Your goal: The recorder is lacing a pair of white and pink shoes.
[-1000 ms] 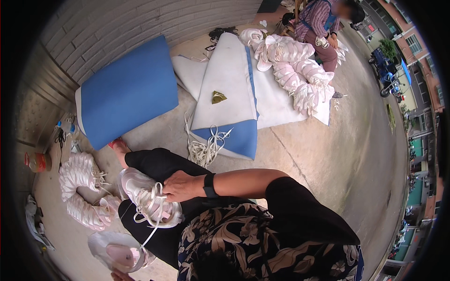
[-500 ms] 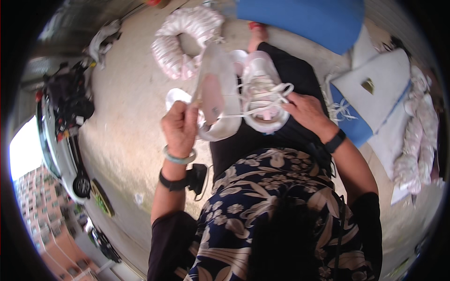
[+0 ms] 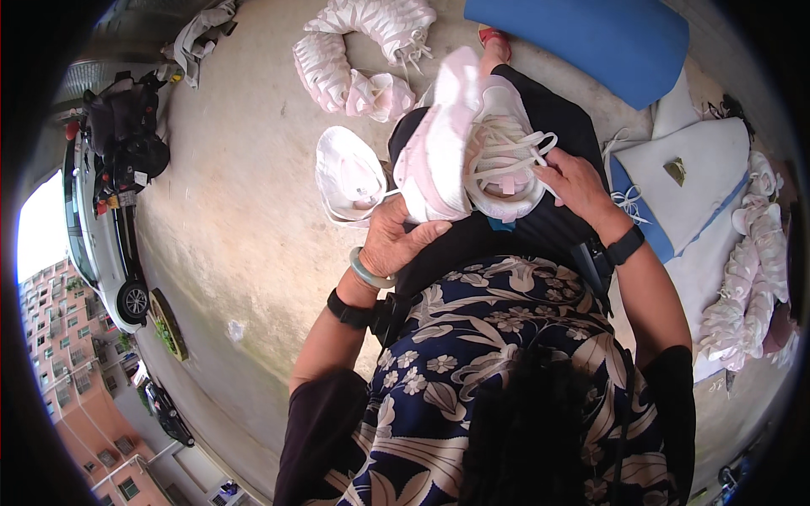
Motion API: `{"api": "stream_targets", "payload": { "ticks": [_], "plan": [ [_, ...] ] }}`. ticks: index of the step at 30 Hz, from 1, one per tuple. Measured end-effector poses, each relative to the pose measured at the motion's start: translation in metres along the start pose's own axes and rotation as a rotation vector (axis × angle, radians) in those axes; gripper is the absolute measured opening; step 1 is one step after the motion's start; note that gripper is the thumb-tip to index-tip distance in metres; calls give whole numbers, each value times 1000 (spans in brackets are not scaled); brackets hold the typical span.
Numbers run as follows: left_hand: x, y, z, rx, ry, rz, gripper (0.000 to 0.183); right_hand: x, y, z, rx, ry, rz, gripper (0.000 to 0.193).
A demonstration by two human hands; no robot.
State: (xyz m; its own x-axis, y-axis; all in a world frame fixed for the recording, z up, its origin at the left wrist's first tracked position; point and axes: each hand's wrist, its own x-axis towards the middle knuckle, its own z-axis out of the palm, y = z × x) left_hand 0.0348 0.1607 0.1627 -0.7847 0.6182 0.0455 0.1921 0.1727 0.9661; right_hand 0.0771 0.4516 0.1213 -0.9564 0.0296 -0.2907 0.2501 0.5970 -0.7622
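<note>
My left hand (image 3: pixel 395 238) grips the lower edge of a white and pink shoe upper (image 3: pixel 434 160), thumb stretched out and fingers partly hidden behind it. Right beside that piece, over my lap, lies a laced shoe upper (image 3: pixel 504 156) with cream laces tied in loops. At its right edge my right hand (image 3: pixel 576 181) is closed on the lace loops, the fingertips pressed together. Left of my left hand is another white upper (image 3: pixel 348 173) with its hollow inside showing; whether it is joined to the others I cannot tell.
A curved row of nested white-pink uppers (image 3: pixel 325 72) lies on the concrete floor ahead. A blue sheet (image 3: pixel 591 42) is at the far right. White sheets (image 3: pixel 692 164) and another stack of uppers (image 3: pixel 742 278) lie to my right. A motorbike (image 3: pixel 126 135) and white car (image 3: pixel 101 244) stand left.
The upper in my left hand has turned from showing its inside to showing its outside. My left hand has moved right and nearer me. The right hand stays by the laces.
</note>
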Motion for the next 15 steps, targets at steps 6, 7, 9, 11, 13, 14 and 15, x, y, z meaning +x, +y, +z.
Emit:
{"api": "stream_targets", "payload": {
  "ticks": [6,7,9,11,13,14,15],
  "plan": [
    [25,39,33,695,-360,383,35,13,19,8,29,6,-78,27],
    [29,38,39,716,-371,402,38,13,11,6,99,-40,-4,20],
    [43,37,60,769,-402,369,42,11,20,13,245,53,-135,17],
    [54,39,80,825,-446,222,35,5,28,0,474,33,70,10],
    [62,37,96,865,-507,172,29,-6,25,-5,465,173,61,11],
    [64,33,103,915,-558,226,25,-13,23,-7,456,308,49,12],
    [65,29,109,966,-609,279,22,-18,19,-8,416,384,26,14]
  ]
}}
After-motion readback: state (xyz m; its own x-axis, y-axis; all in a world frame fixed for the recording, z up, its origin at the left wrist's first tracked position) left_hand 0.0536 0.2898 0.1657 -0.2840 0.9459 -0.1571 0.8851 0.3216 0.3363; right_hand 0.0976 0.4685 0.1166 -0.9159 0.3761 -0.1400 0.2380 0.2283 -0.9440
